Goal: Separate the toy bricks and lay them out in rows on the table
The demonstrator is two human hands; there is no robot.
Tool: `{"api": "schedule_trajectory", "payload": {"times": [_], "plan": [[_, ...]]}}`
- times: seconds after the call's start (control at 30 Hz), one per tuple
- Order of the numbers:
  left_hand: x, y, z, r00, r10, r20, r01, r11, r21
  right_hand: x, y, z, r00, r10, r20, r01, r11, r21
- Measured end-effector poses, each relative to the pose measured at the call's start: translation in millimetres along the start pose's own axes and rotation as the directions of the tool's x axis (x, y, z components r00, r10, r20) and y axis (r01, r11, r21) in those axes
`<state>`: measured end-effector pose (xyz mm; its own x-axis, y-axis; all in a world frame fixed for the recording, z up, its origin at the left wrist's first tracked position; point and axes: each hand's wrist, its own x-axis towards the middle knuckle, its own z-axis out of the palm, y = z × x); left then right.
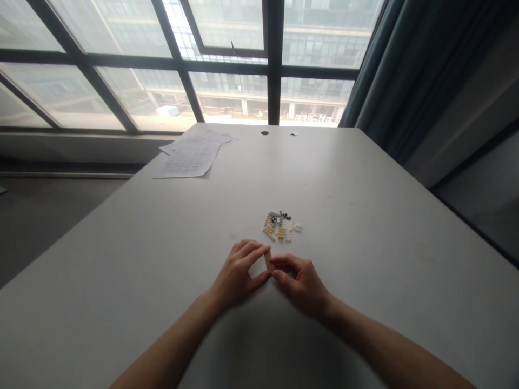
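Between my two hands, a small tan building-block piece point(268, 260) is held up just above the white table. My left hand point(241, 270) grips its ends, index finger at the top and thumb at the bottom. From the other side, my right hand point(300, 281) pinches near its lower right part, and these fingertips hide some of it. Just beyond my hands lies a small pile of loose building blocks point(280, 233), in tan, white, grey and black.
The white table point(365, 243) stretches away to a large window point(235, 97). Printed paper sheets point(188, 159) lie at its far left. Two round holes are near the far edge. A dark blue curtain point(401, 75) hangs on the right.
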<state>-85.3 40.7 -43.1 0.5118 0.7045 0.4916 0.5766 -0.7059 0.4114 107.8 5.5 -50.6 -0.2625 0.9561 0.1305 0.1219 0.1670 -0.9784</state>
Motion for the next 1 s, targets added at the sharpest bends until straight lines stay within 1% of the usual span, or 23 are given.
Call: {"api": "schedule_trajectory", "payload": {"times": [0.07, 0.13, 0.2, 0.27, 0.4, 0.53, 0.63, 0.8, 0.9, 1.0], "plan": [[-1, -10, -4.8, 1.000, 0.002, 0.029, -0.005, 0.996, 0.087, -1, -2, 0, 0.999, -0.032, 0.003, 0.032, 0.992, -0.122], [-2, -19, -8.6, 0.998, -0.017, 0.066, 0.005, 0.984, 0.181, -1, -2, -1, 0.996, -0.084, -0.019, 0.075, 0.958, -0.278], [-3, -26, -11.0, 0.993, -0.025, 0.112, -0.002, 0.971, 0.238, 1, -2, -3, 0.988, -0.151, -0.023, 0.125, 0.891, -0.437], [-4, -29, -12.2, 0.990, -0.021, 0.143, -0.017, 0.966, 0.259, 2, -1, -6, 0.981, -0.195, 0.006, 0.164, 0.808, -0.566], [-5, -30, -12.5, 0.985, -0.013, 0.173, -0.032, 0.967, 0.254, 9, -1, -11, 0.979, -0.182, 0.095, 0.192, 0.644, -0.740], [-6, -30, -12.3, 0.983, -0.003, 0.181, -0.038, 0.974, 0.223, 24, -1, -9, 0.969, -0.180, 0.169, 0.239, 0.514, -0.824], [-6, -31, -12.7, 0.986, 0.011, 0.169, -0.046, 0.977, 0.208, 37, 0, -5, 0.957, -0.200, 0.208, 0.279, 0.458, -0.844], [-6, -28, -12.5, 0.995, 0.032, 0.097, -0.051, 0.977, 0.205, 43, 4, 1, 0.936, -0.253, 0.244, 0.335, 0.426, -0.841], [-5, -25, -10.9, 0.998, 0.044, 0.040, -0.051, 0.978, 0.202, 42, 5, 2, 0.940, -0.279, 0.195, 0.302, 0.420, -0.856], [-3, -23, -9.2, 0.998, 0.062, 0.003, -0.061, 0.978, 0.198, 43, 5, 3, 0.951, -0.259, 0.168, 0.261, 0.383, -0.886]]}}
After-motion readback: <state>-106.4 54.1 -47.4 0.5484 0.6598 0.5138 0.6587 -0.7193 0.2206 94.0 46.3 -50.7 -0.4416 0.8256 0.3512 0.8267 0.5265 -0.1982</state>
